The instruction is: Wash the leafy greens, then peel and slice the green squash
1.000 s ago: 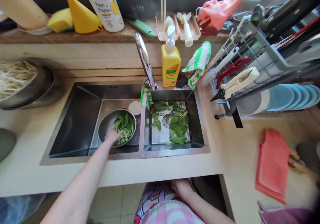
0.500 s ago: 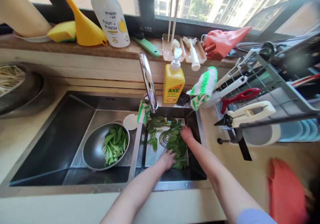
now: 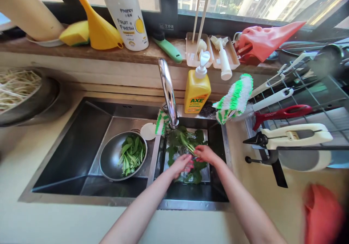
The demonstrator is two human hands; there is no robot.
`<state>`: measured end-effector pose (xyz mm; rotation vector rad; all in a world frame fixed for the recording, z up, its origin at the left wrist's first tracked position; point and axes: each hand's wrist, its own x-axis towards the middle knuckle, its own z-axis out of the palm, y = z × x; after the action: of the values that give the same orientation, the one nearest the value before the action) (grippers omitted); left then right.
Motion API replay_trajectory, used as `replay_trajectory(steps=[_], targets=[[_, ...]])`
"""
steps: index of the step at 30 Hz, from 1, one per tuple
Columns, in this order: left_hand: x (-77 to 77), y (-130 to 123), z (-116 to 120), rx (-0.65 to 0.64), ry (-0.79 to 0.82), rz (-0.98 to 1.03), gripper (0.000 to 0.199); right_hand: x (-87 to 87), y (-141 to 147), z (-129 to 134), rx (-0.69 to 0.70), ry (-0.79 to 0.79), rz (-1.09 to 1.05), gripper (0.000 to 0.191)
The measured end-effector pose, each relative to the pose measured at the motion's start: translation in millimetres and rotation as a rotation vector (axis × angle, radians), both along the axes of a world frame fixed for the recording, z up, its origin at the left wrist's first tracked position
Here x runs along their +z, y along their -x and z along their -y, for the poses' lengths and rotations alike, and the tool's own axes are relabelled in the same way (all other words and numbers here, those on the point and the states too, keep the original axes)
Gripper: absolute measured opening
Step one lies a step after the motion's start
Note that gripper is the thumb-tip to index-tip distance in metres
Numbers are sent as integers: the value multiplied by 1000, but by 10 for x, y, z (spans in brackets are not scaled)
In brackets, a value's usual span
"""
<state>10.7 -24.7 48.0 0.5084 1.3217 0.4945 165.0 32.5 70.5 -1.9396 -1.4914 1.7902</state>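
Note:
My right hand point(image 3: 205, 153) pinches the stem ends of a small bunch of leafy greens point(image 3: 187, 141), its leaves pointing toward the faucet. Close beside it, my left hand point(image 3: 182, 165) has its fingers loosely bent and apart, and I see nothing held in it. Both hands are over the smaller right basin point(image 3: 216, 178), where more loose green leaves point(image 3: 195, 176) lie in water. In the larger left basin point(image 3: 68, 142) stands a metal bowl point(image 3: 110, 160) with a heap of cut greens point(image 3: 132, 156) at its right side.
The chrome faucet point(image 3: 168, 91) reaches over the right basin. Behind it stands a yellow soap bottle point(image 3: 197, 93), with a striped cloth point(image 3: 236, 96) beside it. A wire rack point(image 3: 321, 102) with utensils is at the right. A pot of sprouts point(image 3: 19, 87) sits at the left.
My right hand has lifted a bunch of greens by the stems. My left hand has shifted up beside it, off the leaves. The view has moved slightly.

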Motion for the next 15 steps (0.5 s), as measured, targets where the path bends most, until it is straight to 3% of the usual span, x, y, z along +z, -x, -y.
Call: replay_trajectory(steps=[3, 9, 15], targets=[[-189, -114, -181, 271, 92, -41, 25, -279, 259, 153, -163, 42, -64, 18], [-612, -87, -239, 358, 159, -161, 23, -760, 502, 333, -319, 216, -133, 23], [-711, -109, -260, 425, 137, -174, 20, -934, 601, 376, -399, 224, -160, 27]])
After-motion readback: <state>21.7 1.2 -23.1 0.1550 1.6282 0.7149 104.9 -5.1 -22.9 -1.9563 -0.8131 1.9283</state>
